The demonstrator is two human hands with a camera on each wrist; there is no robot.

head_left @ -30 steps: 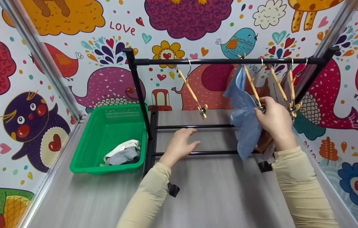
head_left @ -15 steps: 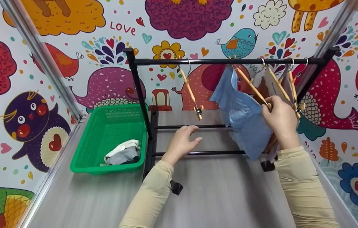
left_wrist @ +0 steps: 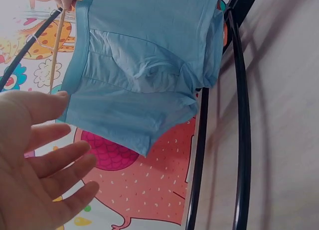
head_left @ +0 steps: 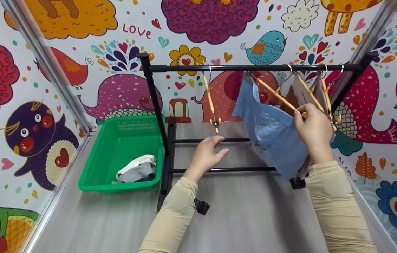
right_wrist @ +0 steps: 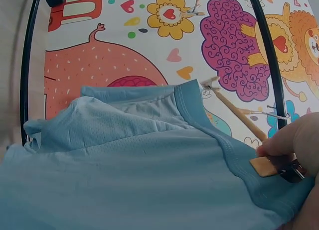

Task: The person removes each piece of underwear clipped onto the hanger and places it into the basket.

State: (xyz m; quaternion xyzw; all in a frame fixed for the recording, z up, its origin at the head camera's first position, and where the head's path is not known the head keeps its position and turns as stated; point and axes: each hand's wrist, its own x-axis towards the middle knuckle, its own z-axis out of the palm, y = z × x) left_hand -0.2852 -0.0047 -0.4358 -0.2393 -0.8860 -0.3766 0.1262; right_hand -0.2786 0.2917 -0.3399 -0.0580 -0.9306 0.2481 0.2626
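Observation:
Light blue boxer briefs [head_left: 275,140] hang by their waistband from a wooden clip hanger [head_left: 274,92] on the rack. My right hand [head_left: 314,131] pinches the hanger's near end, at the wooden clip [right_wrist: 264,167] that sits on the waistband. In the left wrist view, the boxer briefs [left_wrist: 144,65] spread beyond my left hand [left_wrist: 40,165], whose fingers are spread and hold nothing. A bare clip hanger [head_left: 209,95] dangles just above that hand in the head view.
The black garment rack [head_left: 219,68] stands on a grey table [head_left: 233,211]. Several hangers with other garments [head_left: 300,93] crowd its right end. On the left sits a green basket [head_left: 96,154] holding white and grey cloth items [head_left: 138,170]. A patterned wall [head_left: 114,52] rises behind.
The right hand has moved slightly right with the hanger's near end, and the hanger's far end has swung left, turning the briefs toward the camera. The left hand has drifted right and up.

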